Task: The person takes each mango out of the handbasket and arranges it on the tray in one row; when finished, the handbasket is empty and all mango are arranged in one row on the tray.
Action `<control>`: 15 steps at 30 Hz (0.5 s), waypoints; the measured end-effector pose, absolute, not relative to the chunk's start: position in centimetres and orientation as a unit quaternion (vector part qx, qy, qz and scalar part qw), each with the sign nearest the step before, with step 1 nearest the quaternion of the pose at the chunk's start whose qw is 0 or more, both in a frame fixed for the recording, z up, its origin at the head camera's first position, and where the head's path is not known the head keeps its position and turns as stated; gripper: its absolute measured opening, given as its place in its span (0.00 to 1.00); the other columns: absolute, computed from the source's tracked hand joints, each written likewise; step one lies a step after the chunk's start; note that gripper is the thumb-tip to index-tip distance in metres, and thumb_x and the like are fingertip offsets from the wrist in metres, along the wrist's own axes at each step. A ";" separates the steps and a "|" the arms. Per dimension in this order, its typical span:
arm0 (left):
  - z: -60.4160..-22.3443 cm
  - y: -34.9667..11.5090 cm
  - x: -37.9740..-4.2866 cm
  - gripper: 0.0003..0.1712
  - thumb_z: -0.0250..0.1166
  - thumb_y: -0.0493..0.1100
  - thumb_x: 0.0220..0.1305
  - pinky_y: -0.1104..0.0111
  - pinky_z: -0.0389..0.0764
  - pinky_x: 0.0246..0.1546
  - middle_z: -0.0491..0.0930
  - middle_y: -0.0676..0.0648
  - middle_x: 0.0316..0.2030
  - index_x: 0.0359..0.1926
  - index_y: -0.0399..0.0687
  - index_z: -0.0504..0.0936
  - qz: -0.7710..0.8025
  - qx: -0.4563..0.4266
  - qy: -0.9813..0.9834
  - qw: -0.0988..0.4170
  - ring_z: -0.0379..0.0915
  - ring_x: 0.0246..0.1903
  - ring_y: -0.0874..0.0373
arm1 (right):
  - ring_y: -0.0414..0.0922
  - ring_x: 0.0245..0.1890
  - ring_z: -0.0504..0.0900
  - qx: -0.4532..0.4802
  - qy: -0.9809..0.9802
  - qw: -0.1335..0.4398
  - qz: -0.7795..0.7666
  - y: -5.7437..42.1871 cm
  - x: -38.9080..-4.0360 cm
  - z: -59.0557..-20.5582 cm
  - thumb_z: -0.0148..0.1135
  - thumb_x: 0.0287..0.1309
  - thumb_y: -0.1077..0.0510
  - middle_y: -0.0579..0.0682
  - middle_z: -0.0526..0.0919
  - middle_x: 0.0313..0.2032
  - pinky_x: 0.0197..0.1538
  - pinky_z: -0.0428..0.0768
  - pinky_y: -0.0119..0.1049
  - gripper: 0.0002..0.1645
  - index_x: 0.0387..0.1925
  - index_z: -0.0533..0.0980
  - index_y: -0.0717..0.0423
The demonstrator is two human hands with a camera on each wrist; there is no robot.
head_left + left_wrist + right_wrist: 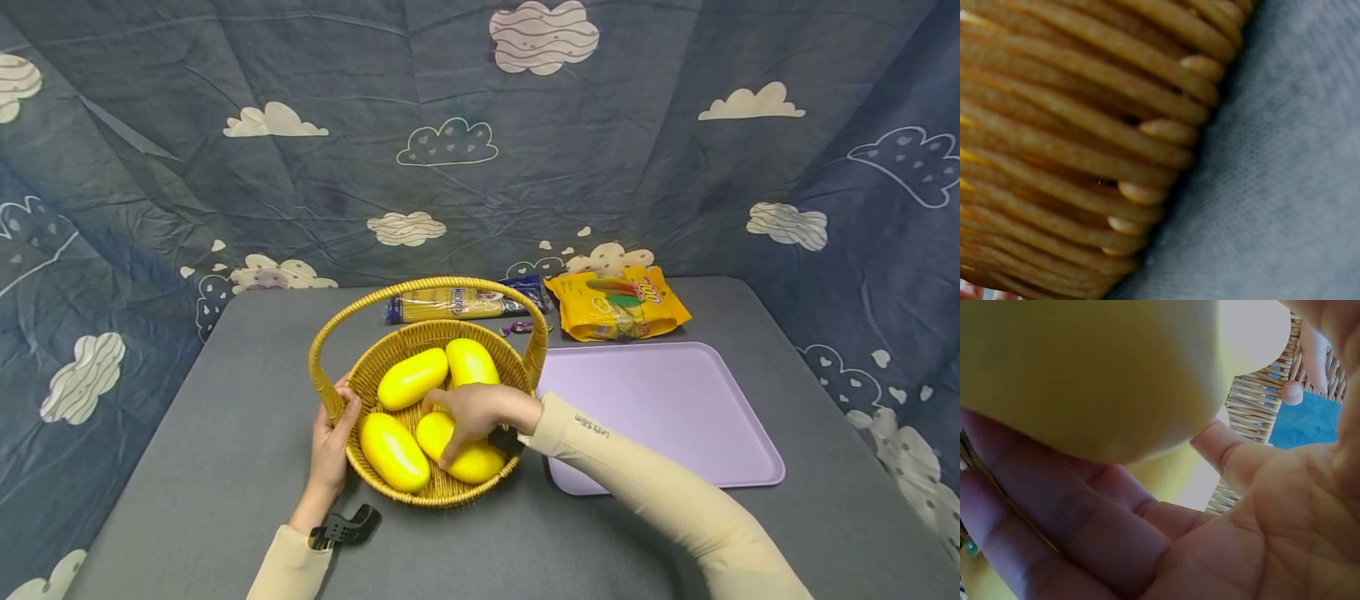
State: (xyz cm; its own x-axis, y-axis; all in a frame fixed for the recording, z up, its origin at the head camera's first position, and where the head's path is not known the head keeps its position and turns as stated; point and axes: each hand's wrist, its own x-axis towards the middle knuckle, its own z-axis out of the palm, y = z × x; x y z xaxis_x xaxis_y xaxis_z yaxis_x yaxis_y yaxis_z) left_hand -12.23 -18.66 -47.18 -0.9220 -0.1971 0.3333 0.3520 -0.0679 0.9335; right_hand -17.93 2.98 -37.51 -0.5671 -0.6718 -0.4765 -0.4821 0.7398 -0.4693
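Note:
A round wicker basket (pixel 435 502) with a tall arched handle stands mid-table in the head view, holding several smooth, oblong yellow fruits (pixel 393 452). My left hand (pixel 330 442) grips the basket's left side, thumb over the rim near the handle's foot. Inside the basket, my right hand (pixel 472 417) curls its fingers and thumb round the front-right yellow fruit (pixel 480 462). In the right wrist view, the fingers (pixel 1079 519) lie along this fruit (pixel 1116 381). Woven basket wall (pixel 1072 125) fills much of the left wrist view.
A lilac tray (pixel 675 417) lies right of the basket, beneath my right forearm. Behind the basket are a pasta packet (pixel 450 305) and a small purple wrapped candy (pixel 519 328). A yellow bag (pixel 618 304) sits at the back, behind the tray.

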 end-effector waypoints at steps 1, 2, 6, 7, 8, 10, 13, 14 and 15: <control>-47.2 -18.7 -12.2 0.10 0.50 0.30 0.69 0.70 0.54 0.63 0.63 0.31 0.59 0.43 0.22 0.62 -0.728 -0.060 -0.657 0.189 0.54 0.64 0.48 | 0.41 0.42 0.73 -0.331 0.872 0.330 -0.148 3.0 -17.9 -37.5 0.77 0.42 0.45 0.48 0.76 0.46 0.48 0.71 0.36 0.38 0.53 0.67 0.41; -47.2 -18.7 -12.3 0.10 0.50 0.30 0.69 0.70 0.54 0.63 0.63 0.32 0.59 0.43 0.22 0.62 -0.728 -0.060 -0.657 0.189 0.54 0.64 0.49 | 0.41 0.42 0.72 -0.332 0.870 0.331 -0.150 3.0 -18.0 -37.6 0.77 0.41 0.46 0.48 0.76 0.45 0.48 0.71 0.36 0.37 0.52 0.67 0.40; -47.3 -18.7 -12.3 0.10 0.50 0.30 0.69 0.70 0.54 0.63 0.63 0.32 0.59 0.43 0.22 0.62 -0.726 -0.061 -0.658 0.188 0.55 0.63 0.49 | 0.41 0.41 0.72 -0.340 0.867 0.331 -0.154 3.0 -18.0 -37.7 0.78 0.41 0.48 0.47 0.75 0.42 0.47 0.71 0.35 0.36 0.50 0.66 0.40; -47.3 -18.7 -12.3 0.10 0.50 0.30 0.69 0.70 0.54 0.63 0.63 0.31 0.59 0.43 0.22 0.62 -0.726 -0.061 -0.658 0.188 0.55 0.63 0.49 | 0.41 0.40 0.72 -0.342 0.866 0.330 -0.155 3.0 -18.0 -37.7 0.78 0.40 0.49 0.46 0.75 0.41 0.47 0.71 0.35 0.36 0.50 0.67 0.40; -47.3 -18.7 -12.3 0.10 0.50 0.30 0.69 0.70 0.55 0.63 0.63 0.31 0.59 0.43 0.23 0.62 -0.726 -0.061 -0.658 0.187 0.55 0.63 0.48 | 0.41 0.40 0.72 -0.343 0.866 0.329 -0.155 3.0 -17.9 -37.7 0.78 0.40 0.49 0.46 0.75 0.40 0.46 0.71 0.35 0.36 0.49 0.67 0.41; -47.3 -18.7 -12.3 0.09 0.50 0.31 0.69 0.71 0.55 0.63 0.63 0.31 0.59 0.43 0.23 0.63 -0.726 -0.061 -0.659 0.186 0.55 0.63 0.48 | 0.41 0.39 0.72 -0.345 0.866 0.326 -0.155 3.0 -17.9 -37.7 0.78 0.40 0.50 0.46 0.75 0.39 0.45 0.71 0.35 0.35 0.49 0.67 0.41; -47.3 -18.7 -12.3 0.09 0.50 0.31 0.69 0.71 0.55 0.63 0.63 0.32 0.59 0.42 0.24 0.63 -0.726 -0.061 -0.659 0.186 0.54 0.63 0.48 | 0.41 0.39 0.73 -0.347 0.869 0.318 -0.153 3.0 -17.9 -37.6 0.77 0.41 0.49 0.46 0.76 0.39 0.45 0.71 0.35 0.34 0.49 0.67 0.41; -47.3 -18.7 -12.2 0.09 0.50 0.31 0.69 0.71 0.55 0.63 0.63 0.31 0.60 0.42 0.25 0.63 -0.726 -0.062 -0.659 0.186 0.54 0.64 0.48 | 0.41 0.38 0.73 -0.347 0.869 0.317 -0.152 3.0 -17.9 -37.5 0.77 0.42 0.49 0.46 0.76 0.39 0.45 0.71 0.35 0.34 0.49 0.67 0.41; -47.3 -18.7 -12.2 0.08 0.50 0.31 0.69 0.71 0.55 0.63 0.63 0.31 0.60 0.42 0.25 0.64 -0.726 -0.062 -0.659 0.186 0.54 0.63 0.47 | 0.42 0.38 0.73 -0.347 0.870 0.316 -0.151 3.1 -17.9 -37.5 0.77 0.42 0.49 0.46 0.76 0.38 0.44 0.71 0.35 0.33 0.49 0.68 0.40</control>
